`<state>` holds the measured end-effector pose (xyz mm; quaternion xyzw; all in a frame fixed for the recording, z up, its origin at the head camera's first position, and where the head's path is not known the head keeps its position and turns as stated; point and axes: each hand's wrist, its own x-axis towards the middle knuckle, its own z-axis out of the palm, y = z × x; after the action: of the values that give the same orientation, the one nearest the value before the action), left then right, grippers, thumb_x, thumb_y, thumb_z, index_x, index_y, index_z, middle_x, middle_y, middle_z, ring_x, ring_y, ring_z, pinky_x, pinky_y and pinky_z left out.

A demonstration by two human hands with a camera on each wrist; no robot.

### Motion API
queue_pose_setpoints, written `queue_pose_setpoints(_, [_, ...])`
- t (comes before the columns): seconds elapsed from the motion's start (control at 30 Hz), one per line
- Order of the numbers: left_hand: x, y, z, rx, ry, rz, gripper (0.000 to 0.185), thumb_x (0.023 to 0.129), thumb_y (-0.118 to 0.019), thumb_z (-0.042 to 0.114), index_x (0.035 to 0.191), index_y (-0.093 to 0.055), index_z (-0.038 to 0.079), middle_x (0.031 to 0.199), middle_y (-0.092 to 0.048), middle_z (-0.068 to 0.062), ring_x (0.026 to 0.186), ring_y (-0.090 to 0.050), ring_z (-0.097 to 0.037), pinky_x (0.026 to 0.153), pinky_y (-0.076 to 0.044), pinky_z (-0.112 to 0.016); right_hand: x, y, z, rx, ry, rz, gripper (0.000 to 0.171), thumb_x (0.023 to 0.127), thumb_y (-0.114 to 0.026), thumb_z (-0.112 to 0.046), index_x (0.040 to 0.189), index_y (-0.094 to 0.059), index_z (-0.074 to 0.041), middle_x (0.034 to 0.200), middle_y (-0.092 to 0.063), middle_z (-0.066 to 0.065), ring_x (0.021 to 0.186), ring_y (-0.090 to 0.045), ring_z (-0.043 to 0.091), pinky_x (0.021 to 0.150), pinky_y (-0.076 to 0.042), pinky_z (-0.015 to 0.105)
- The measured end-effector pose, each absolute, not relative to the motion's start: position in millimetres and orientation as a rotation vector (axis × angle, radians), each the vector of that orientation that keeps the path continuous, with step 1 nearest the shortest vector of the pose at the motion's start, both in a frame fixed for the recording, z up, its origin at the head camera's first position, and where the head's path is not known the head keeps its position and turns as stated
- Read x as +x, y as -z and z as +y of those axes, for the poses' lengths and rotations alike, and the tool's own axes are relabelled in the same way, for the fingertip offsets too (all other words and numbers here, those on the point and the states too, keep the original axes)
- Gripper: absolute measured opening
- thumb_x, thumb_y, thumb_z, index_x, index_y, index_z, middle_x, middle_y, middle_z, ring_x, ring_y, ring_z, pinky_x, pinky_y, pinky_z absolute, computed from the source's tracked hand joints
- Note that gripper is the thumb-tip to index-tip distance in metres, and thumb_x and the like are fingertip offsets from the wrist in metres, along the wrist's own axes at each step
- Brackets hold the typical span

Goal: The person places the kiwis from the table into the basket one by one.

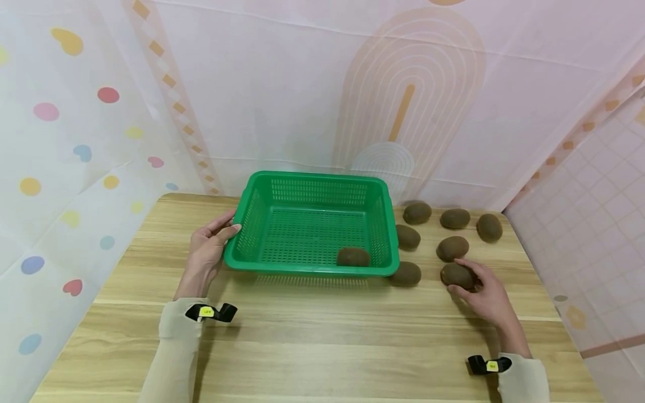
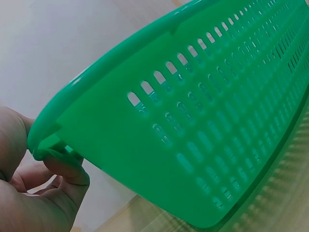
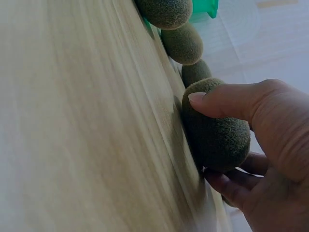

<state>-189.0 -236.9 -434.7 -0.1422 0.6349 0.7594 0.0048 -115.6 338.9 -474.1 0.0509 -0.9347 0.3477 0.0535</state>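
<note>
A green plastic basket with slotted walls is at the middle of the table, and one kiwi lies inside near its front right corner. At the basket's left end, my left hand holds the rim between thumb and fingers; the left wrist view shows the fingers curled under the rim. On the right, my right hand grips a brown fuzzy kiwi close to the tabletop. The right wrist view has the thumb across that kiwi and the fingertips beneath it, partly hidden.
Several more kiwis, such as one at the far right and one in front, lie on the wooden table right of the basket. Some sit close against its right wall. A patterned cloth hangs behind the table.
</note>
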Motion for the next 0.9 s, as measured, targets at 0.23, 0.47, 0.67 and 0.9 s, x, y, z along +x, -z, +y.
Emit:
queue_pose_setpoints(0.23, [-188.6,435.5,-237.5,-0.433,-2.397,1.971,0.057,0.097,-0.072,0.009,0.151,-0.053,0.008,0.113,-0.058,0.008,0.104,-0.055,-0.003,0.077,-0.058,-0.012,-114.8,476.2,338.0,0.119,-1.056,-2.822,0.058,0.088,-0.083,-0.018,0.14,-0.061,-0.009,0.14,-0.058,0.023,0.122,-0.058,0.039,0.086,-0.038,0.005])
queue_pose_setpoints(0.47, [-188.7,436.6,-237.6,-0.424,-2.402,1.961,0.058,0.096,-0.073,0.012,0.151,-0.053,0.008,0.112,-0.06,0.008,0.098,-0.06,-0.001,0.077,-0.059,-0.013,-115.0,473.3,335.0,0.081,-1.058,-2.846,0.059,0.089,-0.083,-0.025,0.142,-0.06,-0.011,0.145,-0.057,0.022,0.125,-0.058,0.041,0.091,-0.048,0.028])
queue_pose_setpoints(0.67, [-189.4,437.6,-238.0,-0.417,-2.398,1.979,0.058,0.096,-0.073,0.012,0.15,-0.054,0.008,0.111,-0.059,0.008,0.098,-0.059,-0.002,0.076,-0.059,-0.013,-116.7,468.2,330.4,0.091,-1.106,-2.839,0.06,0.09,-0.082,-0.026,0.143,-0.059,-0.012,0.148,-0.055,0.022,0.128,-0.055,0.043,0.097,-0.049,0.056])
queue_pose_setpoints(0.9, [-189.3,438.0,-237.7,-0.41,-2.401,1.983,0.058,0.096,-0.073,0.011,0.15,-0.053,0.006,0.11,-0.059,0.007,0.095,-0.06,-0.002,0.075,-0.059,-0.013,-118.2,464.5,322.7,0.137,-1.063,-2.795,0.057,0.089,-0.083,-0.026,0.14,-0.062,-0.013,0.144,-0.059,0.019,0.125,-0.059,0.038,0.09,-0.044,0.017])
